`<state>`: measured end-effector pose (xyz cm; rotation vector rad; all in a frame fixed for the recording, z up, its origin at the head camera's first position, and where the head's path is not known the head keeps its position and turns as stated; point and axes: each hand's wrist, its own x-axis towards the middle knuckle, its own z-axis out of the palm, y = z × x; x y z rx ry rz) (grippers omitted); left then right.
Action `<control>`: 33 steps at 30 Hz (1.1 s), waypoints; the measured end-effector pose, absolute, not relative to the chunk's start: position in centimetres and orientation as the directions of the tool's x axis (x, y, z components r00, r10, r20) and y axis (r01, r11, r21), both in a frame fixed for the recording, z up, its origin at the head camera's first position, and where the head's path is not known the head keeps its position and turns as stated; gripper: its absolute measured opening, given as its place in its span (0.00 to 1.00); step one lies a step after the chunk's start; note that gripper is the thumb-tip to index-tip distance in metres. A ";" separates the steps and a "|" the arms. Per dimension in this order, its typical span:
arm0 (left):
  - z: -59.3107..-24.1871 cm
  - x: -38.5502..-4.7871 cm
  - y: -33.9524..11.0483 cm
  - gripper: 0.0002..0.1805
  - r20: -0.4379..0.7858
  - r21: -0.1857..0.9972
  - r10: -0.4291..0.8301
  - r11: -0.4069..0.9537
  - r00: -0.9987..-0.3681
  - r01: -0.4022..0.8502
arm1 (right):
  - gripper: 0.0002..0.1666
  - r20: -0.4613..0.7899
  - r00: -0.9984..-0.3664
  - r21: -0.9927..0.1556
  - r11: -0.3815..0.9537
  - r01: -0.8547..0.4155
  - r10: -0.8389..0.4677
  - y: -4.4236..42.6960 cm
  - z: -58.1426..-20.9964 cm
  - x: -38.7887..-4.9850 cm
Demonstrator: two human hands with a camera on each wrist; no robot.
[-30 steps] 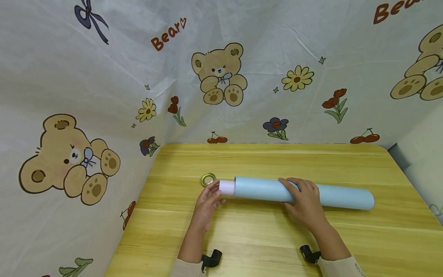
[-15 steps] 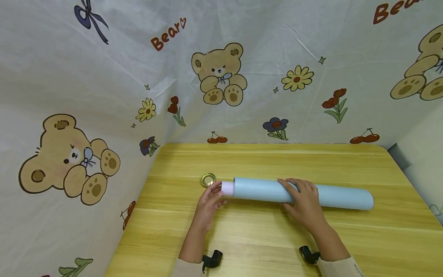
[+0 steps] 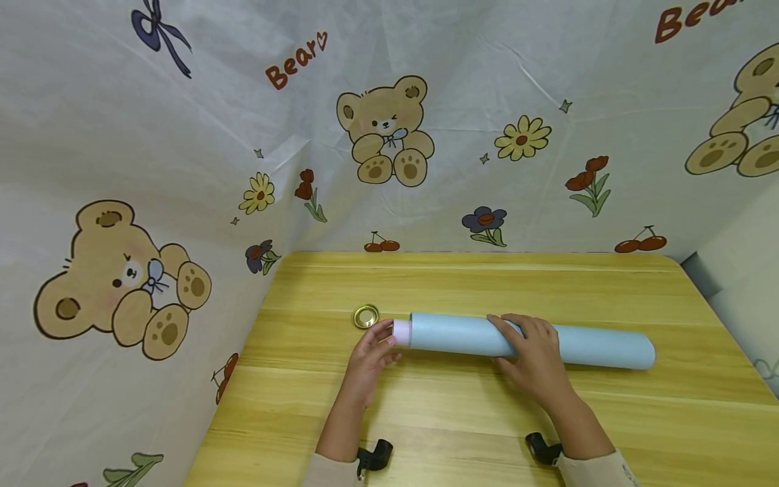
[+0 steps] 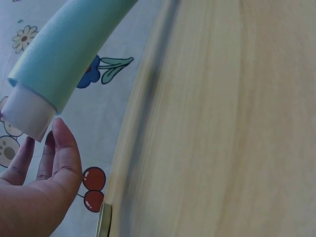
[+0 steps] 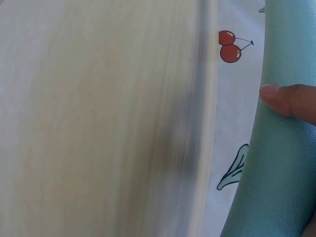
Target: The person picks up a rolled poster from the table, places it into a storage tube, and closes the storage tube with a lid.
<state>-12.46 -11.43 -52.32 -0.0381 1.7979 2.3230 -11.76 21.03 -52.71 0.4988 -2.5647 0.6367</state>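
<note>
A light blue tube (image 3: 453, 333) is held up at a slight slant over the wooden table. My right hand (image 3: 535, 352) grips it near the middle, its thumb (image 5: 284, 101) lying along the near side in the right wrist view. From the tube's left mouth sticks out a short length of a pale pink-white roll (image 3: 402, 332). Just at that end is my left hand (image 3: 368, 358), its fingers fairly straight and touching or nearly touching the roll's end. In the left wrist view the roll (image 4: 29, 112) is visible in front of the fingertips (image 4: 61, 131).
A gold round lid (image 3: 366, 316) lies on the wooden table (image 3: 462, 419), just behind my left fingers. A white cloth (image 3: 450, 61) printed with bears and flowers hangs at the back and left. Black wrist cameras (image 3: 375, 455) are strapped to both wrists.
The pale roll has slid further into the tube, so less of it sticks out. My left hand has moved slightly right with it; the tube has shifted a touch left.
</note>
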 end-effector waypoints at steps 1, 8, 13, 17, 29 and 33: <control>-52.3 -12.5 -11.4 0.26 -0.146 0.955 0.145 -0.236 -0.979 -0.177 | 0.56 0.501 -0.834 -0.346 0.829 -0.440 -0.233 21.0 -52.7 -11.7; -52.3 -12.4 -11.3 0.26 -0.156 0.955 0.157 -0.227 -0.975 -0.189 | 0.56 0.502 -0.831 -0.329 0.836 -0.440 -0.240 20.9 -52.7 -11.7; -52.4 -12.4 -11.2 0.26 -0.154 0.955 0.164 -0.230 -0.974 -0.189 | 0.56 0.499 -0.833 -0.331 0.836 -0.438 -0.239 20.9 -52.7 -11.6; -52.5 -12.5 -11.0 0.26 -0.147 0.954 0.169 -0.236 -0.975 -0.184 | 0.56 0.499 -0.832 -0.331 0.834 -0.443 -0.244 20.8 -52.7 -11.6; -52.6 -12.4 -10.6 0.25 -0.144 0.959 0.188 -0.216 -0.972 -0.184 | 0.56 0.500 -0.830 -0.334 0.830 -0.447 -0.246 20.7 -52.7 -11.5; -52.7 -12.3 -10.5 0.25 -0.153 0.959 0.192 -0.208 -0.969 -0.193 | 0.56 0.500 -0.830 -0.336 0.828 -0.450 -0.248 20.7 -52.7 -11.5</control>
